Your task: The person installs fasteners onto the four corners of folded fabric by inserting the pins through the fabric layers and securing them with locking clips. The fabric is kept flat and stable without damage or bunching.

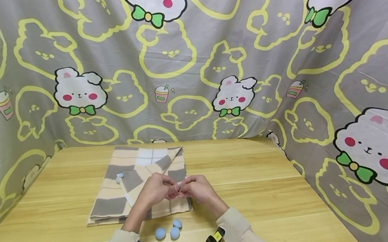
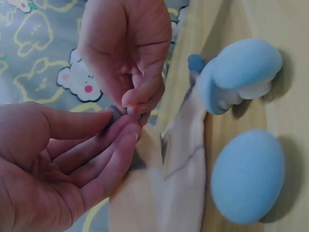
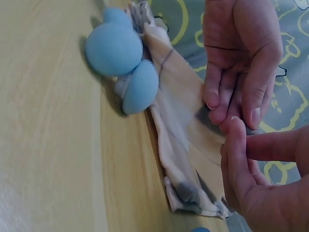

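A folded plaid fleece blanket in beige, grey and white lies on the table, its top layer folded back diagonally. Over its right side, my left hand pinches a small grey bit of the blanket between thumb and fingers. Fingertip to fingertip with it, my right hand pinches at the same spot, where a speck of blue shows, mostly hidden by the fingers. Near the front edge lie a blue dome-capped piece and two more touching each other; white stems show under some caps.
Another small blue piece sits at the blanket's left part, by the fold. A bit of blue shows beside the right wrist. The wooden table is bounded by a patterned curtain at the back and sides.
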Motion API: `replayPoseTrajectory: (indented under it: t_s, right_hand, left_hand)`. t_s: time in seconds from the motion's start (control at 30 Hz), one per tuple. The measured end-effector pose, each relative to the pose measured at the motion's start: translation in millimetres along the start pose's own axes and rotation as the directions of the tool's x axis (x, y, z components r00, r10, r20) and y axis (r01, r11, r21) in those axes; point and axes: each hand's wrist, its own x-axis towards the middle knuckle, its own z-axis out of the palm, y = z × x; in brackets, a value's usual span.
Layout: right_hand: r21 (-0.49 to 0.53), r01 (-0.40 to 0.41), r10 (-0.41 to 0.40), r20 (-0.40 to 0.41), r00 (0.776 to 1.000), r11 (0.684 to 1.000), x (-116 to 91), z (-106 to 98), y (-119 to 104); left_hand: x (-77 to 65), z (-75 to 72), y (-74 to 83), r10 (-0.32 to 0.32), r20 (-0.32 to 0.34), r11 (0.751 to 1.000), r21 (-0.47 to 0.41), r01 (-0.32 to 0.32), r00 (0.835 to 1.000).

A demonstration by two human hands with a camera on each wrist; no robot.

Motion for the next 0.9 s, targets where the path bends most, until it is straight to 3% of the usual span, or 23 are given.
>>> replayPoseTrajectory:
  t_s: [0.27,0.73,0.9]
  right_hand:
    - [0.043,0.004,-0.006,0.052,0.999,0.999,-1.1,-2.3,-2.2]
    - [0.078,-0.007,0.003,0.053,0.999,0.997,0.5,-3.5,-2.6]
    - [0.094,-0.007,-0.001,0.083,0.997,0.996,0.6,-3.7,-2.3]
  left_hand:
    - [0.3,-3.2,1.1,-0.003,0.012,1.0,0.021,0.003,1.0]
    - [-0.5,-6.8,2.0,-0.136,-0.058,0.99,-0.035,0.134,0.989]
    - [-0.3,-4.6,2.1,-0.146,-0.032,0.988,-0.049,0.144,0.989]
